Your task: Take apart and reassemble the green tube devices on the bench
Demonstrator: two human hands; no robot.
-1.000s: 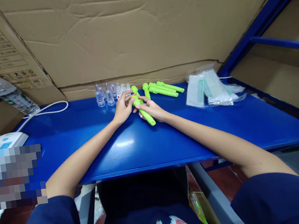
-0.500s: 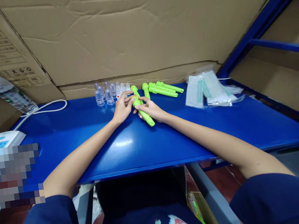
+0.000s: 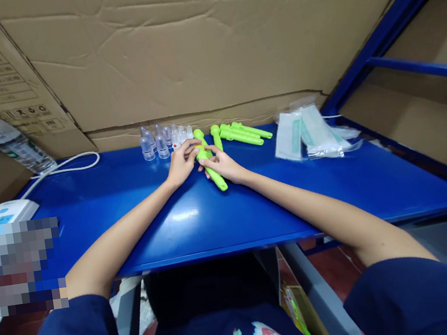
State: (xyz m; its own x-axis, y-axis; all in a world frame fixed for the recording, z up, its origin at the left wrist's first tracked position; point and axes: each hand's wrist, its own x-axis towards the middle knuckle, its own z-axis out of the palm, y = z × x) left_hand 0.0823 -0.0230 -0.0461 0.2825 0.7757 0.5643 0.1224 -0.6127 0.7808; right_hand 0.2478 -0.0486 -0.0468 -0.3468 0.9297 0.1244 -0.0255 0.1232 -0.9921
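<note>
A lime-green plastic tube shaped like a small flashlight is held between both hands, its tail end with a small hole pointing down toward me. My right hand is closed around its middle. At its wide head, the fingers of my left hand are pinched, with a bit of orange-yellow showing beside them. Just behind stand similar green tubes, one partly hidden by my fingers and another upright tube. More green tubes lie on their sides to the right.
Several clear plastic caps and smaller whitish pieces stand left of the hands. Plastic bags with white-green packets lie right on the blue table. A water bottle and power strip are left; cardboard walls the back.
The camera view has shifted slightly. Both hands keep hold of the green flashlight-shaped tube, with only small finger movement at its head.
</note>
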